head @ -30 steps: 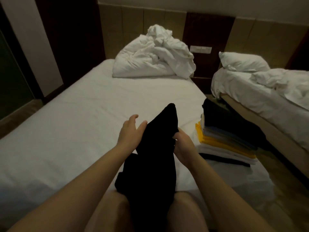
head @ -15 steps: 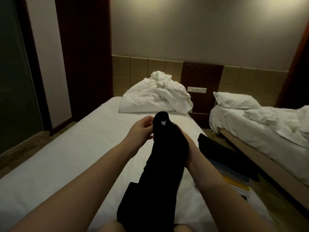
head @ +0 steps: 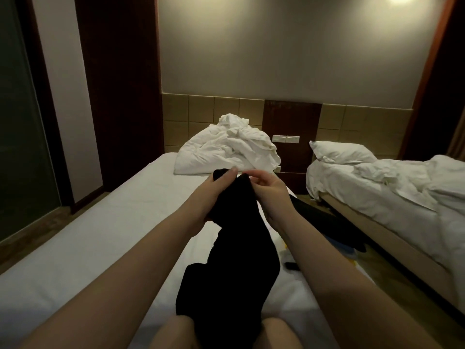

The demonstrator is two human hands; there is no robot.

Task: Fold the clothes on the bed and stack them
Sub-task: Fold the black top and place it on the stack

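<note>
Your left hand (head: pixel 216 192) clutches the top edge of a limp, matte black garment (head: pixel 239 260), and your right hand (head: pixel 270 195) pinches that edge just beside it. The cloth, perhaps a knit, hangs in soft folds to the smooth white bed (head: pixel 100 235). The flat folded stack (head: pixel 324 220) lies at its right edge.

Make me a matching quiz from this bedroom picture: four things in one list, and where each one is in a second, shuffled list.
1 black garment
2 white duvet
3 pillow
4 folded stack

A on the right-hand bed
B gripped by left hand and right hand
C heaped at the near bed's head
D near bed's right edge

Pairs: 1-B, 2-C, 3-A, 4-D.
</note>
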